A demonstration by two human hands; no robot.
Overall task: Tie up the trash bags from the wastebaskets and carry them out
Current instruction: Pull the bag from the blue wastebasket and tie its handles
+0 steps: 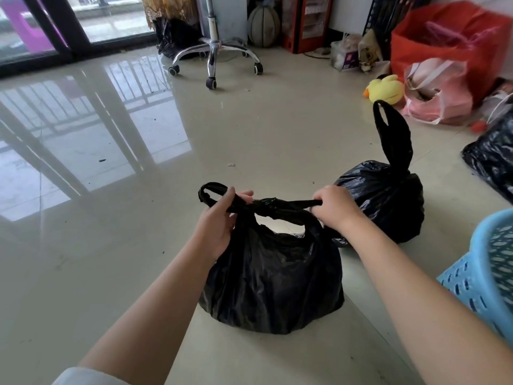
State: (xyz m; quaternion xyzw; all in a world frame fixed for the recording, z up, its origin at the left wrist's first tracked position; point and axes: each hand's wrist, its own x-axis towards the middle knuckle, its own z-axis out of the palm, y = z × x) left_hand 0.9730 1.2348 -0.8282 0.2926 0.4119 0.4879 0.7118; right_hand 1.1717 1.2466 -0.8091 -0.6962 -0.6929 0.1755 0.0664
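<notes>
A full black trash bag sits on the shiny tiled floor right in front of me. My left hand grips its left handle loop, and my right hand grips the right handle. The two handles are crossed into a knot between my hands and pulled apart sideways. Behind my right hand stands a second black trash bag, tied, with one handle loop sticking straight up. A blue perforated wastebasket stands at the right edge, partly cut off.
A swivel chair base stands at the back, with a black bag behind it. At the right lie a yellow plush duck, a pink bag, a red bag and another black bag. Glass doors are on the left.
</notes>
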